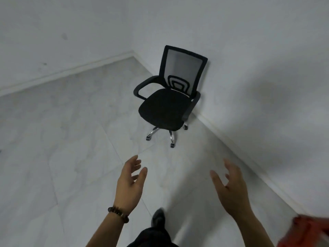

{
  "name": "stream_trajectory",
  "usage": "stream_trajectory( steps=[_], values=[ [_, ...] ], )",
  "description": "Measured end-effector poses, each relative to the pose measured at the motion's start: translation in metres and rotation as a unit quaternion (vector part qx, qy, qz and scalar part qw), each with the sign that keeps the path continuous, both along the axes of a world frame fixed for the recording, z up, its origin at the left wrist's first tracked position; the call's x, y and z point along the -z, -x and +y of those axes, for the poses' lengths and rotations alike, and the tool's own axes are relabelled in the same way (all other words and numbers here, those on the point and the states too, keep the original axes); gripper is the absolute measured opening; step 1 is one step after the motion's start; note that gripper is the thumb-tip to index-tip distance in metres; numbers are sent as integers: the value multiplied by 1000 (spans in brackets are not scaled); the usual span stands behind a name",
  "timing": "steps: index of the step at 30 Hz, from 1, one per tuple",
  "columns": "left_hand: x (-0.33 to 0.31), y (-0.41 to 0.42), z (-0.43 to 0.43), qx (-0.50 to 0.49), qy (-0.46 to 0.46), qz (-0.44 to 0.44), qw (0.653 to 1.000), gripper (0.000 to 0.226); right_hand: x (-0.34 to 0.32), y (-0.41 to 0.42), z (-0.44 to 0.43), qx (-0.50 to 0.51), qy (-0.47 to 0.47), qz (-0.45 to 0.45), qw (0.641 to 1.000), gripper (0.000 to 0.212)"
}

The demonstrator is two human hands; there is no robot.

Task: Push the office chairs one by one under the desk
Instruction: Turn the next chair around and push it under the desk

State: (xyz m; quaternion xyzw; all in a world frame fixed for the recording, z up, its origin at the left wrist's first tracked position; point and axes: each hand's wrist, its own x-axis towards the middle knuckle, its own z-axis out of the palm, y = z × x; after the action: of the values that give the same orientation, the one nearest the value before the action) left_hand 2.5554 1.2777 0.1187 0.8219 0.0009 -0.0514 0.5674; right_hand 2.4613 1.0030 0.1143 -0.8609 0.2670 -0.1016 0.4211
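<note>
Black mesh-backed office chair (163, 109) with armrests and a chrome castor base, standing upright on the pale marble-tiled floor (71, 139) near the room corner, its backrest close to the white wall (267, 68) on my right. My left hand (128, 180), a brown beaded bracelet (118, 213) at its wrist, and my right hand (229, 186) reach forward, fingers spread and relaxed, holding nothing, both well short of the chair. My dark shoe (157, 218) shows between my forearms.

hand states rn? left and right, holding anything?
Left hand: open, fingers spread, holding nothing, short of the office chair.
Right hand: open, fingers relaxed, holding nothing, not touching the chair.
</note>
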Motion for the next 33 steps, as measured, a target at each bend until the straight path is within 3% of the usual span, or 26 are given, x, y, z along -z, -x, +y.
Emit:
stream_trajectory(
  steps=[5, 11, 15, 21, 26, 33],
  values=[
    [-28, -114, -121, 60, -9, -4, 998, 44, -24, -75, -99, 53, -14, -31, 998, 61],
    [6, -235, -267, 74, -48, 17, 996, 47, 28, -191, -231, 85, -84, -20, 993, 65],
    [15, -293, -344, 29, -66, 54, 996, 48, 37, -291, -320, 27, -108, -1, 994, 66],
    [-11, -393, -425, -43, -30, 51, 997, 51, -11, -455, -418, -75, -101, -20, 992, 62],
    [15, -479, -464, -101, -2, 73, 992, 52, -8, -584, -462, -149, -69, -18, 986, 59],
    [57, -597, -507, -107, 49, 184, 976, 51, 21, -729, -490, -230, -22, 78, 970, 65]
  ],
)
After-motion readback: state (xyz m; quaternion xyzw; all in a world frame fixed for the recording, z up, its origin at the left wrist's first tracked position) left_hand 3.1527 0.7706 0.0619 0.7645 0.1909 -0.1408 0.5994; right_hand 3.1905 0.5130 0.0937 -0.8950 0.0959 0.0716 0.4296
